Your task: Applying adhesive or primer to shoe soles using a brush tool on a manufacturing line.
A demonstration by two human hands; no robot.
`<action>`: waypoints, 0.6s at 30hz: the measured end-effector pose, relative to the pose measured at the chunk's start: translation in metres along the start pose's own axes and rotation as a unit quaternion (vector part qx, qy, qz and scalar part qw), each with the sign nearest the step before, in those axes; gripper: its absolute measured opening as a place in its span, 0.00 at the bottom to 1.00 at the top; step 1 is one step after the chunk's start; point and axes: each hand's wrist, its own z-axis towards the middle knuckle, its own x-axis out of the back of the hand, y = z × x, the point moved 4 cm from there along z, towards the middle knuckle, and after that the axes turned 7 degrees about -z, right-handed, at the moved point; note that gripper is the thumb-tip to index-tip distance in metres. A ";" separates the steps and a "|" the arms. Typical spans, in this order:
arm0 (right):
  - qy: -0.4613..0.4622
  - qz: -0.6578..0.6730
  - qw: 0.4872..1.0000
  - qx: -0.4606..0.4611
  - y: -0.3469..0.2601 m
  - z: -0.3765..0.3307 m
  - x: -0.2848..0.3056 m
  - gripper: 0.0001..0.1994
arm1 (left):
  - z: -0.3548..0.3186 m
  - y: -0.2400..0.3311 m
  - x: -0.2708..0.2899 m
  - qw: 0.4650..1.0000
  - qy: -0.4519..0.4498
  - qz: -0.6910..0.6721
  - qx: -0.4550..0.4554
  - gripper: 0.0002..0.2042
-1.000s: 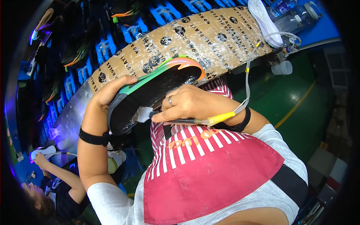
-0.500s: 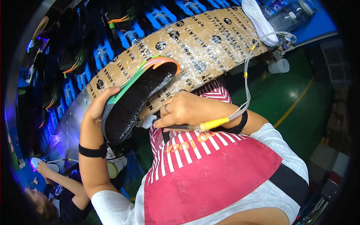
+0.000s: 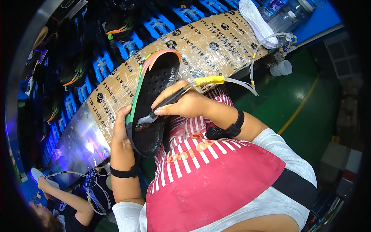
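A shoe sole (image 3: 157, 77) is tilted over the near edge of the bench, its black inner face toward me and its rim coloured green and orange. My left hand (image 3: 122, 125) grips it by the left side near the lower end, thumb along the rim. In my right hand (image 3: 191, 103) is a glue brush (image 3: 172, 97), pinched like a pen. Its pale, wet bristles touch the sole's inner face in the lower half. From the brush's yellow sleeve (image 3: 209, 80) runs a clear hose (image 3: 241, 86). Small holes dot the upper half of the sole.
Printed cardboard (image 3: 201, 50) covers the bench. A white sole (image 3: 259, 25) lies at its far right, beside clear plastic bottles (image 3: 284, 21). Behind runs a rack of blue holders (image 3: 158, 26) with dark shoe parts. At lower left another person's hand (image 3: 43, 185) holds a white sole.
The brush has gone from the sole's near edge onto its inner face, my right hand rising with it. My left hand has shifted right, turning the sole more upright.
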 end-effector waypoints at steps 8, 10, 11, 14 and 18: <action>0.023 0.030 0.999 0.008 0.003 -0.003 0.010 0.09 | -0.001 -0.005 -0.008 0.999 -0.005 -0.026 -0.024 0.23; 0.074 0.039 0.996 0.003 0.009 -0.002 0.021 0.08 | -0.002 -0.006 -0.006 0.999 -0.009 -0.027 -0.026 0.23; 0.100 0.061 0.993 -0.026 0.010 -0.003 0.026 0.08 | -0.002 -0.007 0.000 0.999 -0.015 -0.042 -0.018 0.23; 0.125 -0.018 0.992 0.027 0.006 -0.004 0.027 0.08 | -0.003 -0.011 0.005 0.999 -0.011 -0.043 -0.014 0.24; 0.232 -0.124 0.955 0.135 -0.007 -0.006 0.027 0.09 | 0.001 -0.015 0.013 0.996 -0.004 -0.083 -0.033 0.25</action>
